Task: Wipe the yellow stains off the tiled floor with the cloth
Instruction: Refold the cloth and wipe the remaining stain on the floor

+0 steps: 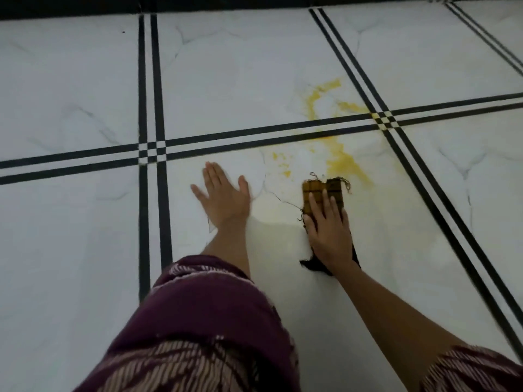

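White marble-look tiled floor with black double lines (pixel 85 80); yellow smeared stains (pixel 343 162) just ahead of the frayed brown-and-black cloth (pixel 322 190). Right hand (pixel 325 230) presses the cloth, fingers straight, slightly apart. Left hand (pixel 223 193) flat, fingers splayed, bracing. Risk: the soiled cloth could smear yellow wider.

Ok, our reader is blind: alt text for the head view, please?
A person's right hand presses a dark cloth on a white tiled floor, at the near edge of yellow stains; the left hand rests flat on the tile.
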